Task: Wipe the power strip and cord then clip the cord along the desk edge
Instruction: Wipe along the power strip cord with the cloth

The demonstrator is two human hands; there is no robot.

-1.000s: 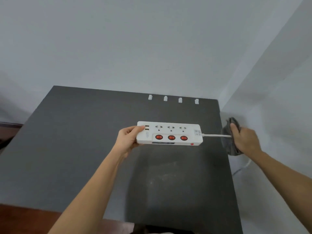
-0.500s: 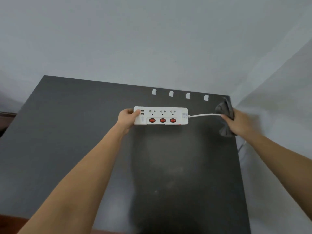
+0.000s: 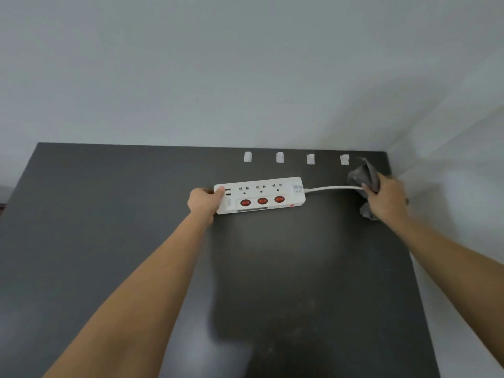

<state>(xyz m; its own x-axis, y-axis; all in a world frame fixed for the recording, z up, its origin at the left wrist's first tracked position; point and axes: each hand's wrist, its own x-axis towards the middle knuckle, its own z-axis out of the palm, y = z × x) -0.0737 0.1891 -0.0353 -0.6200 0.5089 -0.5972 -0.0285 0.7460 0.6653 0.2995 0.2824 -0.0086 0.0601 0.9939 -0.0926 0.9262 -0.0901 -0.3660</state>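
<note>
A white power strip (image 3: pixel 261 194) with three red switches lies near the far edge of the dark desk (image 3: pixel 109 241). My left hand (image 3: pixel 203 201) grips its left end. Its white cord (image 3: pixel 332 188) runs right into a grey cloth (image 3: pixel 364 177), which my right hand (image 3: pixel 387 199) holds wrapped around the cord near the desk's right edge. Past the cloth the cord is hidden. Several small white cord clips (image 3: pixel 280 157) stand in a row along the far edge, behind the strip.
A pale wall rises right behind the desk, and a second wall meets it at the right corner (image 3: pixel 392 148), close to my right hand. The desk's right edge (image 3: pixel 417 282) runs down toward me.
The power strip has gone from held in the air to lying flat near the far edge. My right hand with the cloth moved away from me, toward the far right corner.
</note>
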